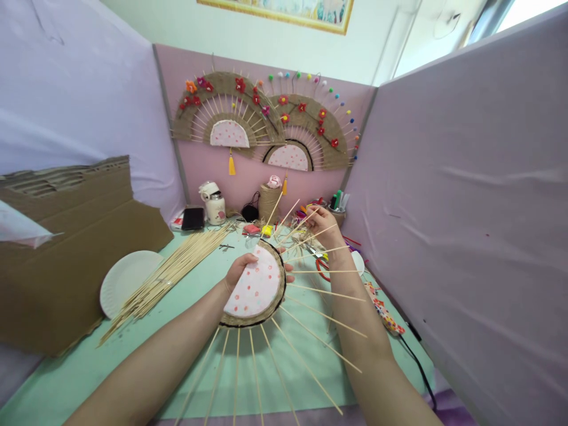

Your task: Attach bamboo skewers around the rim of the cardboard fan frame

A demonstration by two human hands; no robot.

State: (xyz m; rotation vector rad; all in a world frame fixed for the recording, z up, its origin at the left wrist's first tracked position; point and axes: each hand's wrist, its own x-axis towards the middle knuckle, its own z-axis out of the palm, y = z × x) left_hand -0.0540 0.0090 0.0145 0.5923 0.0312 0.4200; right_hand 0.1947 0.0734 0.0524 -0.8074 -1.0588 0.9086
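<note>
My left hand (238,272) grips a half-round fan base (255,287) by its straight edge, thumb on the front and fingertips showing behind the curved rim. The base has white cloth with pink dots, a brown twine band and a black edge. Thin wooden sticks (326,291) fan out from its curved side. My right hand (326,228) is beyond the rim, thumb and fingers pinched at the outer end of one upper stick. The base is held tilted above the green table (199,367).
A bundle of wooden sticks (177,269) overlaps a white paper plate (122,278) on the left, beside a large cardboard sheet (75,254). A twine spool (269,202), a white bottle (216,208) and scissors (322,269) lie farther back. Two decorated fans (326,112) hang on the pink board.
</note>
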